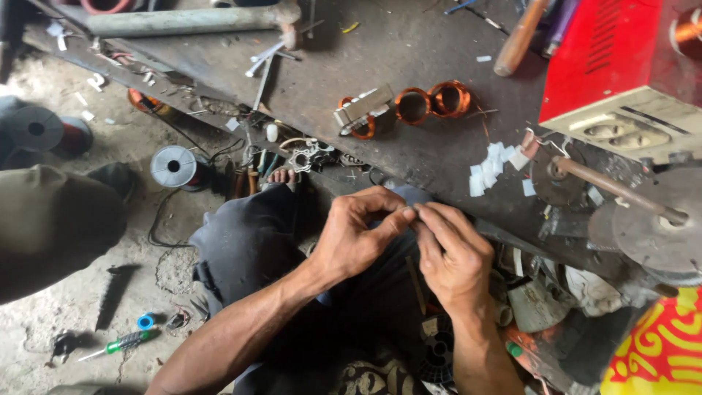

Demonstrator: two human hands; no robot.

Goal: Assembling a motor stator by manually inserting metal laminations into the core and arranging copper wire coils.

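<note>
You had copper-orange coils (431,102) on dark grey bench (409,44). Right of coils: your red box (607,51) with cream base, white paper scraps (488,168). Far below-left of coils: green-handled screwdriver (121,342), blue ring (146,322), grey spool (174,166). Below-right: yellow-on-red patterned sheet (658,351).

Wire coils (409,106) on the bench (409,44), paper slips (488,168) right, hands below.

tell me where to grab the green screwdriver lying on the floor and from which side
Grip the green handle, the thick end, coming down from above: the green screwdriver lies flat on the concrete floor, its thin shaft pointing lower left. The blue tape roll sits close beside the handle's right end, so close the fingers across the handle's middle rather than its tip.
</note>
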